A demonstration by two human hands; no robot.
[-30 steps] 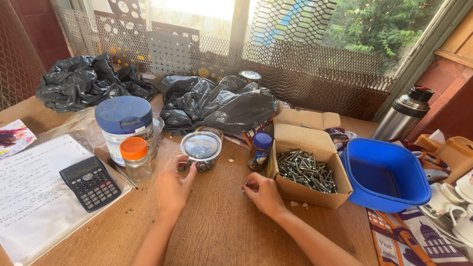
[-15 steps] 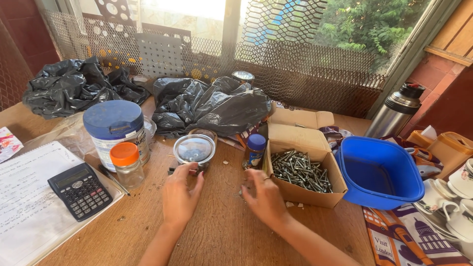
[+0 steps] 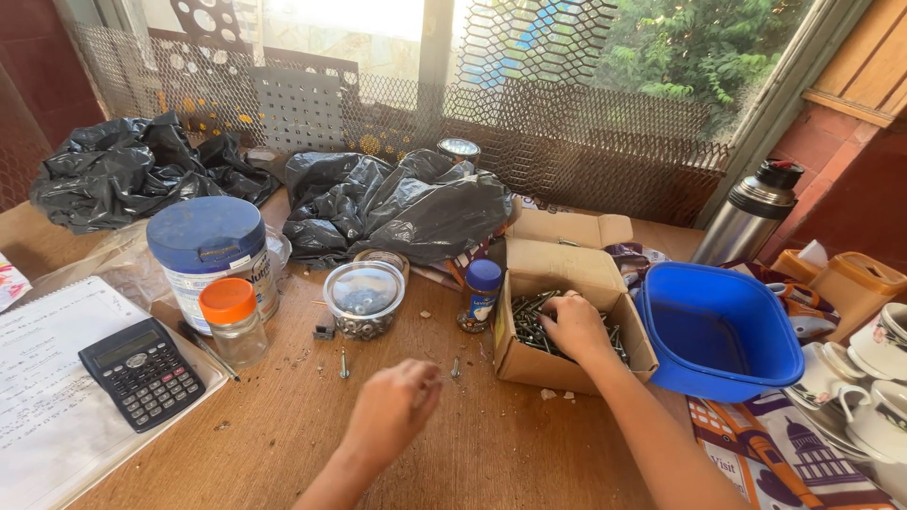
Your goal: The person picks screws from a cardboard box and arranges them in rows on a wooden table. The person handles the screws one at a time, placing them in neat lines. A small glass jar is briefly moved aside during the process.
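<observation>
My right hand (image 3: 574, 327) is inside an open cardboard box (image 3: 543, 364), its fingers curled down into a heap of dark screws (image 3: 524, 316). My left hand (image 3: 392, 411) hovers over the wooden table (image 3: 283, 434) in front of me. Its fingers are bunched and blurred, and whether it holds anything is not visible. Two loose screws (image 3: 343, 364) lie on the wood just beyond it. A clear glass bowl (image 3: 364, 300) with small metal parts stands behind them.
A blue plastic tub (image 3: 723, 335) sits right of the box, and a steel flask (image 3: 746, 222) stands behind it. On the left are a calculator (image 3: 142, 371) on a notebook, an orange-lidded jar (image 3: 231, 321) and a blue-lidded tin (image 3: 210, 250). Black plastic bags (image 3: 406, 203) lie at the back, cups (image 3: 869, 378) at far right.
My right hand has moved from the table surface up into the cardboard box. My left hand has drawn back from the glass bowl toward me.
</observation>
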